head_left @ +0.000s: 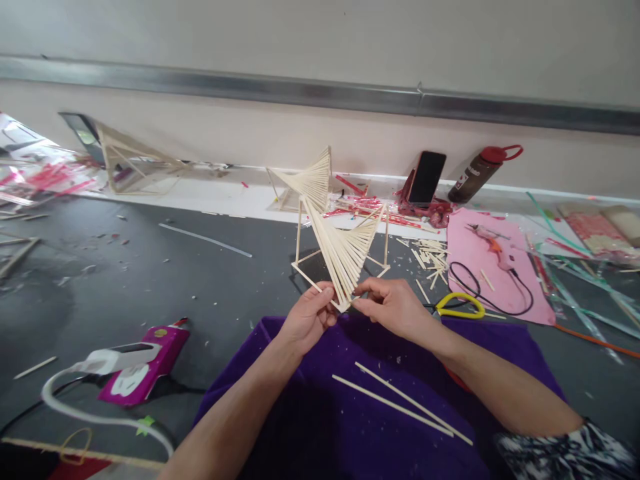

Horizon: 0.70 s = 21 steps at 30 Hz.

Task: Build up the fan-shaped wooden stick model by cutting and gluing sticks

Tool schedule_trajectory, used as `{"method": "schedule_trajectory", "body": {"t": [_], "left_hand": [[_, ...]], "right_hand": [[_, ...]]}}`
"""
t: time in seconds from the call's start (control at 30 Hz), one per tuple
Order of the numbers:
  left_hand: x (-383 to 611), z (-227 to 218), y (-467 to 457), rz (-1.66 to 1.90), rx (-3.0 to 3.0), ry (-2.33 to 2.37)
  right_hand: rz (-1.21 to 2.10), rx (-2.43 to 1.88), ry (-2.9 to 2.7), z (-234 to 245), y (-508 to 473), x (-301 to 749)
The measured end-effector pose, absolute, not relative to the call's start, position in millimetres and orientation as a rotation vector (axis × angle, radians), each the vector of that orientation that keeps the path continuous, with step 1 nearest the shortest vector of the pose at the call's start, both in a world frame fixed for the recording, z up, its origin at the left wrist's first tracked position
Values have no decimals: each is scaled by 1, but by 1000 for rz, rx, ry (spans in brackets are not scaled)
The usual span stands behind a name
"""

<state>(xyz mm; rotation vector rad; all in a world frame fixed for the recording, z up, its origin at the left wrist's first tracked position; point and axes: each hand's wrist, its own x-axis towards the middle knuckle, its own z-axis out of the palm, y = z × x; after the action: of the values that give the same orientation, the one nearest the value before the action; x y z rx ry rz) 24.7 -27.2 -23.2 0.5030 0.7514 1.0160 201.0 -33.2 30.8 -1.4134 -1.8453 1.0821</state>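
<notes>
Between my hands is a stick model [345,257], a frame of thin pale wooden sticks fanned into a twisted surface. My left hand [315,313] pinches its near corner from the left, thumb on top. At the right side of that corner, my right hand [387,303] has thumb and fingertips closed together; whether they hold the frame or a small piece is hidden. Two loose wooden sticks [400,403] lie on the purple cloth [300,413] below my hands. A similar stick model [310,180] stands just behind, by the wall.
To the right, a glue gun [493,247] rests on a pink sheet [463,233], near yellow-handled scissors [460,305] and short stick pieces [430,260]. A phone [427,179] and bottle [477,175] stand at the back. A magenta power strip [145,363] with a white cable lies left.
</notes>
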Motion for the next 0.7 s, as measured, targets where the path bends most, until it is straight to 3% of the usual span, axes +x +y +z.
{"method": "schedule_trajectory", "body": {"t": [0.3,0.57,0.7], "left_hand": [[26,-22,-28,1025,499,733],[26,-22,-29,1013,492,744],[26,-23,-29,1014,486,750]], "right_hand": [[1012,-1321,-1764,27,-39,199],[653,-1315,-1817,25,-38,199],[756,-1389,-1541,23,-26,214]]}}
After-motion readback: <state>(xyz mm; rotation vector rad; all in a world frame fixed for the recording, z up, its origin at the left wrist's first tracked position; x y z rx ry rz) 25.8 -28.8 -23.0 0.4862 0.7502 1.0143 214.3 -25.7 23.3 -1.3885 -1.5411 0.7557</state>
